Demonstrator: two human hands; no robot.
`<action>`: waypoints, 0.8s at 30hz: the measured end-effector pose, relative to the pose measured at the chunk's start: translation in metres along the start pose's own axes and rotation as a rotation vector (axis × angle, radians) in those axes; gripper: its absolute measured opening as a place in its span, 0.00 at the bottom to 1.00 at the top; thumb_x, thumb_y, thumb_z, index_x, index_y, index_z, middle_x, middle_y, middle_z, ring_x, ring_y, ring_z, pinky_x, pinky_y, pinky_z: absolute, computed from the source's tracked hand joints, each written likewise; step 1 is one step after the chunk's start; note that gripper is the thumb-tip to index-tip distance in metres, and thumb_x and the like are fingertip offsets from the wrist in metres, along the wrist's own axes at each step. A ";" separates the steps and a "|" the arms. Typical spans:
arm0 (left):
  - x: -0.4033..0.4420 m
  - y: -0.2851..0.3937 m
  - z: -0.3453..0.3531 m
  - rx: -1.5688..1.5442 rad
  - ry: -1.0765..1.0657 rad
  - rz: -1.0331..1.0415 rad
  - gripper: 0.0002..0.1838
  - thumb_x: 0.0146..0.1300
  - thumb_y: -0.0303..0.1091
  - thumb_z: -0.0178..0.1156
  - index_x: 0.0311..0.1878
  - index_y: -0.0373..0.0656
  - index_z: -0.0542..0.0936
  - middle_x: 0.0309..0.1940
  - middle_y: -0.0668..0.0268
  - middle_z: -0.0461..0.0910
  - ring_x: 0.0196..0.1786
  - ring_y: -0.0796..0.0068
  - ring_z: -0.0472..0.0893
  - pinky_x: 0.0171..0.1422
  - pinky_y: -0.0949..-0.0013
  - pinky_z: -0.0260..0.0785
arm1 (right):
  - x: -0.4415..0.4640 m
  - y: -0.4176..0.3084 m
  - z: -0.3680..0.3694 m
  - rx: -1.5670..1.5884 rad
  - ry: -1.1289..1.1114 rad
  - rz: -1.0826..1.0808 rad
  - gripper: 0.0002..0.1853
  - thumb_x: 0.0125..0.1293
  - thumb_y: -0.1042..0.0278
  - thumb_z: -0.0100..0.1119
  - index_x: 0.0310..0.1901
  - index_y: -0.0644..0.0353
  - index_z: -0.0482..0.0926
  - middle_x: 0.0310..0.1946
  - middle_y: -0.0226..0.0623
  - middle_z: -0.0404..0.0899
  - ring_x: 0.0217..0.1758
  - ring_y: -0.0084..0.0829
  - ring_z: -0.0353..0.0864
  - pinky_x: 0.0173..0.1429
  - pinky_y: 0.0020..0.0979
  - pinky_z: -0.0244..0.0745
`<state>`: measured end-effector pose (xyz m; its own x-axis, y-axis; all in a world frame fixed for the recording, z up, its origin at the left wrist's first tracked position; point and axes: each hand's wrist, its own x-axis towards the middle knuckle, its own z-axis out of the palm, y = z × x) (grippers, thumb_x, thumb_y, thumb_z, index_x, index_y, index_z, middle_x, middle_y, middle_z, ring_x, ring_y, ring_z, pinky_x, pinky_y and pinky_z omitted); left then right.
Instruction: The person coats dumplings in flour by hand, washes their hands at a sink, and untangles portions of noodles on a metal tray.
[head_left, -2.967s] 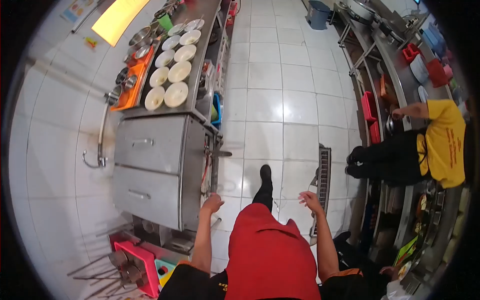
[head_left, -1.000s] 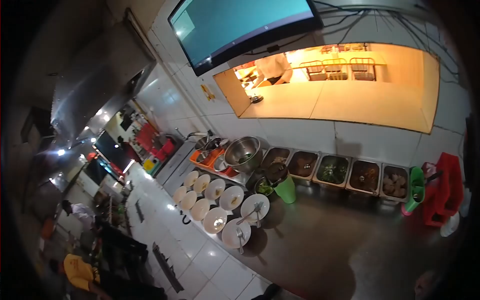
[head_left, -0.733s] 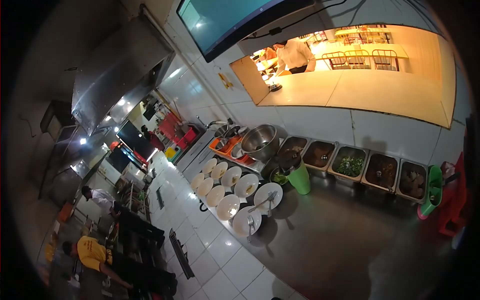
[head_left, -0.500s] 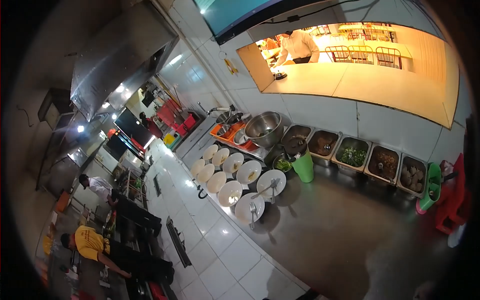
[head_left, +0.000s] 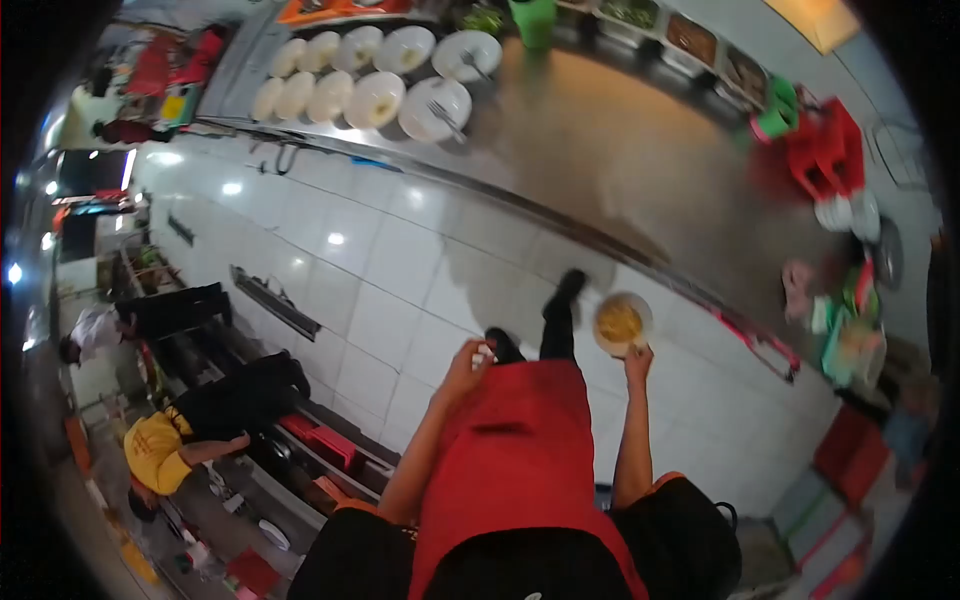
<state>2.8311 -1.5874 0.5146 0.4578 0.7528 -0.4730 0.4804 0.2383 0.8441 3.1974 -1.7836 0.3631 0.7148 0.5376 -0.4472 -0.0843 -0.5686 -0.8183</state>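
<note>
My right hand [head_left: 638, 362] grips the near rim of a white bowl [head_left: 645, 318] and holds it over the floor, beside the counter's front edge. Yellow food that looks like noodles [head_left: 618, 322] lies in the bowl. In front of the left side of my red apron [head_left: 510, 430], my left hand [head_left: 468, 366] has its fingers curled together. A small pale spot shows at its fingertips, too small to name. Neither hand touches the steel counter [head_left: 640, 150].
Several white bowls [head_left: 375, 100] stand in two rows on the counter's left part, with a fork [head_left: 446, 118] in one. Food pans [head_left: 690, 45] line the wall side. Red plastic items [head_left: 825, 150] stand at the right end. A co-worker in yellow [head_left: 160, 455] stands at the left.
The view has swung down and turned, so the counter now sits higher in it. My arms, apron and the bowl of yellow food have come into sight.
</note>
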 end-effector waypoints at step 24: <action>0.011 0.097 -0.072 -0.448 0.144 0.082 0.31 0.75 0.56 0.44 0.55 0.32 0.76 0.45 0.64 0.79 0.48 0.77 0.76 0.55 0.72 0.68 | -0.146 -0.383 0.130 -0.358 -0.347 -0.928 0.30 0.48 0.67 0.74 0.55 0.58 0.76 0.45 0.38 0.76 0.47 0.37 0.76 0.52 0.37 0.73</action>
<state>2.8293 -1.5115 0.6096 0.3573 0.8501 -0.3870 0.0625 0.3916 0.9180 3.0351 -1.5631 0.6943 0.1511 0.9729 0.1748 0.6442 0.0372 -0.7639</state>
